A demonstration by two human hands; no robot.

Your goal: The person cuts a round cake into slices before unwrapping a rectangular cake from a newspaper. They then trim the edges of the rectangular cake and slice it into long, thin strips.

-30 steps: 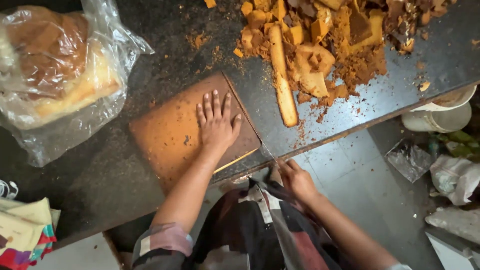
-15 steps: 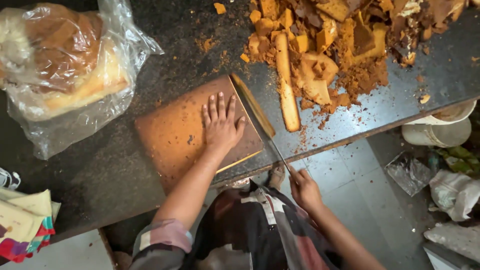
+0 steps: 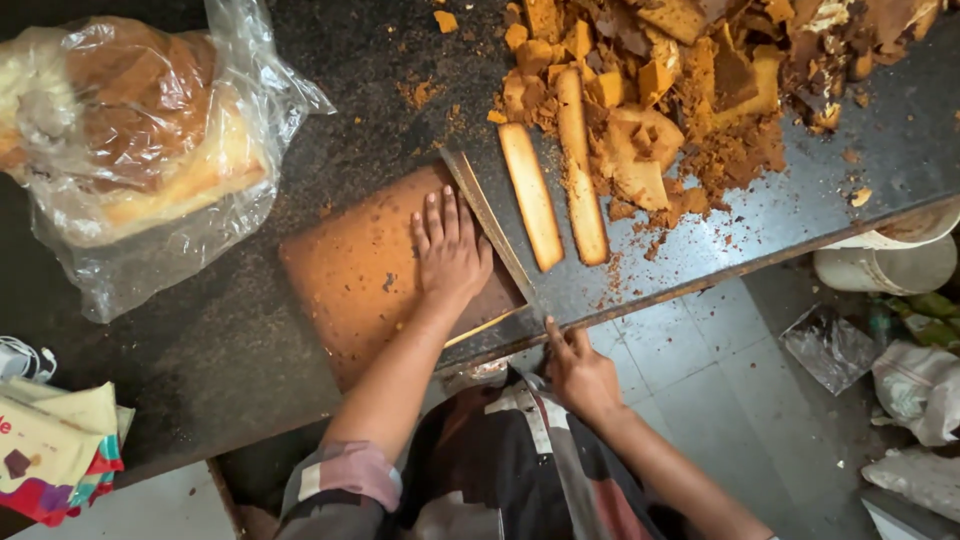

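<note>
two hands: ours, both busy
left hand point(image 3: 450, 255): released, flat on our cake slab point(image 3: 385, 275)
right hand point(image 3: 580, 370): clenched on our long knife point(image 3: 490, 225)
knife: against slab's right edge
surface point(image 3: 200, 350): dark

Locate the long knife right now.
In the head view, the long knife lies along the brown slab's right edge, beside the left hand, its handle in the right hand.

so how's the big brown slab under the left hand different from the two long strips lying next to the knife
The slab is wide, flat and rectangular, showing a dark brown top; the two strips are narrow and long, with pale faces and brown edges. The left hand presses flat on the slab; the strips lie untouched beyond the knife, held by the right hand. All lie on the dark counter.
</note>
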